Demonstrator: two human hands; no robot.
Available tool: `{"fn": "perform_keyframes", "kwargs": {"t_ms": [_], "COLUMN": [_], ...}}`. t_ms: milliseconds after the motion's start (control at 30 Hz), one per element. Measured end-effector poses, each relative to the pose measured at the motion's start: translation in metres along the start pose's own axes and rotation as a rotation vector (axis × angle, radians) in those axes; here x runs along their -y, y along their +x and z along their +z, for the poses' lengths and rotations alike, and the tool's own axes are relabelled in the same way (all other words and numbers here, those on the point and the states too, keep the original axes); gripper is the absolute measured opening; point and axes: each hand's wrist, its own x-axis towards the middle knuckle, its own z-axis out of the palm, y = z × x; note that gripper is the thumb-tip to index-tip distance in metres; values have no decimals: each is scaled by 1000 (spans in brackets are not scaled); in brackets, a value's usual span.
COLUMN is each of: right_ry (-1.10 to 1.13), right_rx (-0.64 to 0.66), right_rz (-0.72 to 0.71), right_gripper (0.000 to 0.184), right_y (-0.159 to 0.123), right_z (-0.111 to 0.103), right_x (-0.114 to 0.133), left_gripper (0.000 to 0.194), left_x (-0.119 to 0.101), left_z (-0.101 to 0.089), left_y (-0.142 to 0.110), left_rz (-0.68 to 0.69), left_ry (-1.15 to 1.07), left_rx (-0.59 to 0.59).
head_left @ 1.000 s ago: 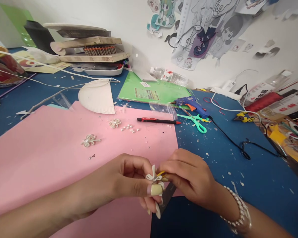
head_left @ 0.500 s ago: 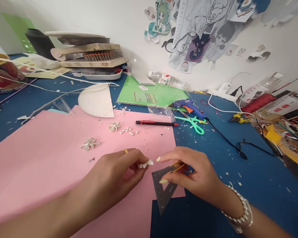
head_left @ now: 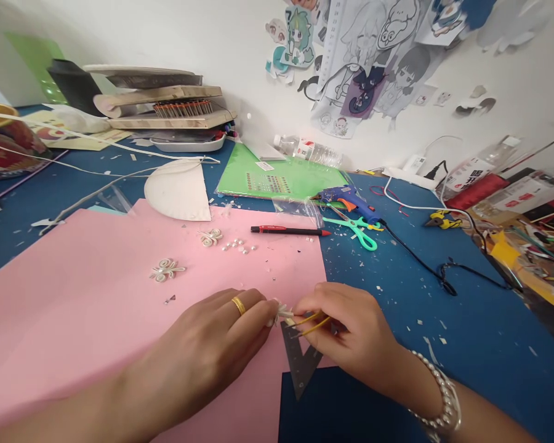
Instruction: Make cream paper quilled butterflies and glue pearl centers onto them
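Pinched in the fingertips of my left hand (head_left: 207, 351) is a small white piece made of thin strips (head_left: 284, 312), partly hidden by the fingers. My right hand (head_left: 355, 323) is closed around yellow tweezers (head_left: 314, 323), and its thumb and fingertip meet the right end of the white piece. Beneath the right hand lies a dark set square (head_left: 299, 372). Two white curled ornaments, one farther away (head_left: 211, 237) and one nearer (head_left: 166, 270), rest on the pink sheet (head_left: 96, 307), beside several white beads (head_left: 239, 246).
A red and black pen (head_left: 290, 231) lies beyond the hands. Green scissors (head_left: 362, 237) and a blue glue gun (head_left: 351, 200) with a black cord are at the right. A white half-disc (head_left: 180, 191) and green packet (head_left: 258, 166) lie farther back. Paper scraps dot the blue tabletop (head_left: 397, 271).
My right hand has come left and its fingers have closed onto the end of the white piece. The tweezers now point left below the fingertips. My left hand has turned slightly.
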Motion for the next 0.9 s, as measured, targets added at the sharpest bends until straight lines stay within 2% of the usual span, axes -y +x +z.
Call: {"fn": "perform_keyframes", "kwargs": {"t_ms": [100, 200, 267, 633, 900], "right_ry": [-21, -86, -136, -194, -206], "right_rx": [-35, -88, -105, -62, -70], "right_rz": [-48, -153, -217, -317, -325], "right_gripper": [9, 12, 13, 10, 12], "right_y": [1, 0, -1, -7, -3], "right_z": [-3, -6, -7, -6, -5], "right_x": [-1, -2, -3, -5, -4], "left_gripper": [22, 43, 46, 28, 29], "left_x": [1, 1, 1, -2, -3], "left_z": [0, -1, -3, -8, -10], "left_y": [1, 4, 6, 10, 11], "left_rz": [-63, -160, -184, -118, -75], "left_ry": [-93, -215, -280, -462, -453], "left_rx": [-22, -52, -56, -32, -44]}}
